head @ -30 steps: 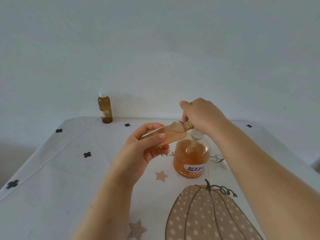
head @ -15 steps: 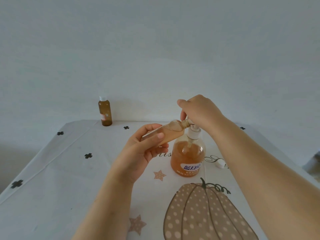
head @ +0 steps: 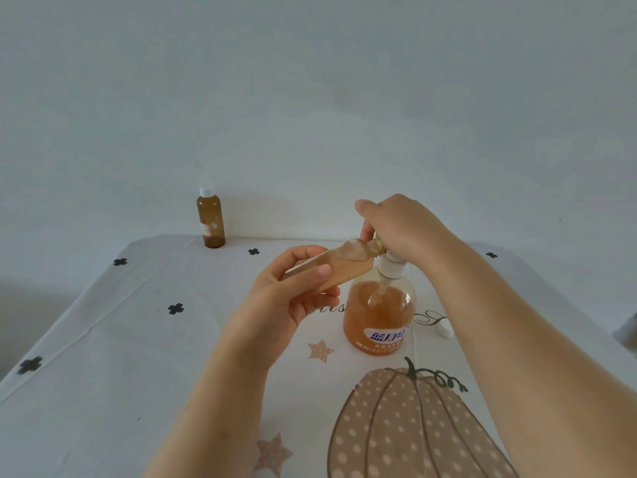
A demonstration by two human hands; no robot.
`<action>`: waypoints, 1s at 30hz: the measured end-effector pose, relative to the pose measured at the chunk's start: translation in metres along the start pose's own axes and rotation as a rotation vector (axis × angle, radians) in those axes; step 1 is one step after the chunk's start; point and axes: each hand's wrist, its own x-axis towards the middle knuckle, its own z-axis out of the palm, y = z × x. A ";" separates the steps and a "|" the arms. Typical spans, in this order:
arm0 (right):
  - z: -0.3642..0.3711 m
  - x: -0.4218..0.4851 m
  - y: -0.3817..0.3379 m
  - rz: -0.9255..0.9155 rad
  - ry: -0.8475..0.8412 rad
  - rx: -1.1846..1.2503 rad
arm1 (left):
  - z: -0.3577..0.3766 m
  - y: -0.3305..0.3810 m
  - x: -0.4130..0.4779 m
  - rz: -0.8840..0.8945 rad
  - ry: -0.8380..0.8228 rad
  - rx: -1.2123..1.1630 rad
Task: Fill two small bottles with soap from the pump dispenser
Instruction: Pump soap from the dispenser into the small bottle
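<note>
At the table (head: 138, 391), I hold a small bottle (head: 339, 269) against the head of the pump dispenser (head: 379, 315).
The dispenser, partly full of amber soap, stands right of the table's middle, just behind a printed pumpkin. My right hand (head: 400, 225) curls down over its pump head. My left hand (head: 293, 298) grips the tilted small bottle, whose mouth meets the pump under my right fingers, with pale soap showing inside. A second small bottle (head: 210, 222), capped white, stands upright at the far left corner. A small white cap (head: 444, 330) lies near the right edge.

Left hand (head: 287, 298) grips small bottle (head: 344, 267); right hand (head: 401, 225) curled over pump (head: 392, 268).
</note>
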 end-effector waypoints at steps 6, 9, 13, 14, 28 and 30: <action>0.013 0.003 0.006 -0.002 0.078 0.059 | -0.004 0.000 0.004 -0.019 0.013 0.005; 0.012 0.003 0.007 -0.003 0.081 0.066 | -0.003 -0.001 0.004 -0.020 0.014 0.001; 0.012 0.001 0.006 -0.001 0.089 0.068 | -0.003 0.000 0.002 -0.021 0.018 0.006; 0.012 0.000 0.006 -0.001 0.092 0.068 | -0.003 0.000 0.001 -0.021 0.019 0.006; -0.004 0.001 -0.006 0.034 -0.023 -0.011 | 0.003 0.001 0.000 0.008 0.014 0.001; -0.002 0.002 -0.005 0.033 -0.027 -0.011 | 0.003 0.000 0.001 0.008 0.017 0.001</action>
